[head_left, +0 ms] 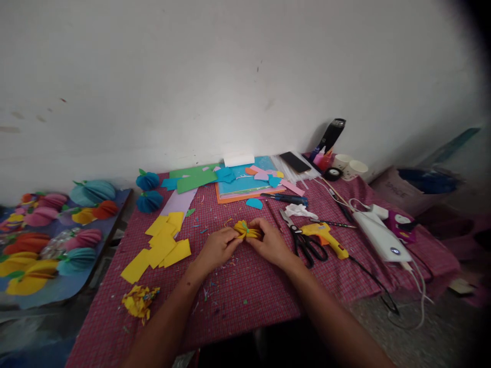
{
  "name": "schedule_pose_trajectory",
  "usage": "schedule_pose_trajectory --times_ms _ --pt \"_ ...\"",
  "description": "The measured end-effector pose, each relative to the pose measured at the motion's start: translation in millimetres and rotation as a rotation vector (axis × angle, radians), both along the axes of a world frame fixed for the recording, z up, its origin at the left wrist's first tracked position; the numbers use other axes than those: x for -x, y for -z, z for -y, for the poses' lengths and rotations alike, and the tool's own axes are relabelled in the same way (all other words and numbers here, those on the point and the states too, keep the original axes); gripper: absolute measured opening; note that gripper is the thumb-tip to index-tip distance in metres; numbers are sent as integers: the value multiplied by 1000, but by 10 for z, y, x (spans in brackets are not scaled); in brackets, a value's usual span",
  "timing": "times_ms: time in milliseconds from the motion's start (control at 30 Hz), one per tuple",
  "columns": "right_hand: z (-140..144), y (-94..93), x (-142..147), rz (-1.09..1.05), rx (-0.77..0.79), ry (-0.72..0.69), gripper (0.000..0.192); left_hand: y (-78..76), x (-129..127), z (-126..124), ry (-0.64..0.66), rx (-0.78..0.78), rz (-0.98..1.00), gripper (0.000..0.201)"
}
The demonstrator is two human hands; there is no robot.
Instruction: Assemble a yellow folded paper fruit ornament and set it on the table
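Note:
Both hands meet over the middle of the table around a small yellow paper pumpkin [242,228] with folded ribs and a green bit on top. My left hand [221,246] pinches its left side. On the right side, the fingers of my right hand [269,240] are closed round it. Left of my hands lie several yellow paper pieces [163,243], overlapping. Black-handled scissors [303,240] and a yellow glue gun [326,236] rest to the right of my right hand.
A crumpled yellow paper clump [138,302] lies front left. Blue paper pumpkins [149,201] stand at the back left; more fill a side board [72,294]. Coloured sheets [197,180], a cutter knife [289,199], a phone [295,162], a black bottle [333,134] and a white power bank [379,237] surround the workspace.

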State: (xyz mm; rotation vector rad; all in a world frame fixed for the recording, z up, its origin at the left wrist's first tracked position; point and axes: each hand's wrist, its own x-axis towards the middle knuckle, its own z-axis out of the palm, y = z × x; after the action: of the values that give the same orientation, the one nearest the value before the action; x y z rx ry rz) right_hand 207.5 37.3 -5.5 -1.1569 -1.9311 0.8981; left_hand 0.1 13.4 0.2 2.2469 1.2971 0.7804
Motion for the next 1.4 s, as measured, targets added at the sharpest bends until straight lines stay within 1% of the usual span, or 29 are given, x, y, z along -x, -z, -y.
schedule_pose_trajectory --times_ms 67,133,200,333,367,433,567,700,900,1000,1100,1133,1200,1300,1400 --pt "1 -20 7 1 2 -13 27 -11 0 -2 8 4 -3 22" --pt "4 -39 11 -6 -6 -32 31 -21 -2 -3 21 8 -3 21" --pt "9 -47 4 -14 -23 -30 44 -25 -3 -5 27 13 2 20" --pt "16 -35 -44 -9 -53 -49 82 -15 8 -12 39 27 15 20" --pt "15 -31 -60 -5 -56 -64 87 -12 13 -14 45 32 17 20" --pt "10 -23 -90 8 -68 -94 91 -10 22 -17 54 41 23 20" --pt "2 -11 -128 39 -83 -155 85 -7 32 -23 60 33 35 20" --pt "11 -21 -130 49 -95 -158 74 10 38 -31 59 22 39 19" --pt "27 -60 -94 80 -97 -135 39 21 45 -38 65 14 36 19" --pt "31 -53 -67 83 -121 -124 22 18 47 -38 68 18 35 18" --pt "36 -33 -46 101 -108 -110 6 15 37 -28 52 22 38 17" --pt "38 -28 -42 117 -103 -103 5 15 28 -22 36 23 35 17" --pt "44 -27 -34 151 -100 -98 9 13 4 -9 -15 30 23 16" --pt "59 -50 -23 164 -114 -128 10 12 -41 10 -95 42 9 13" --pt "74 -82 -16 160 -119 -152 9 10 -70 21 -119 52 3 15"
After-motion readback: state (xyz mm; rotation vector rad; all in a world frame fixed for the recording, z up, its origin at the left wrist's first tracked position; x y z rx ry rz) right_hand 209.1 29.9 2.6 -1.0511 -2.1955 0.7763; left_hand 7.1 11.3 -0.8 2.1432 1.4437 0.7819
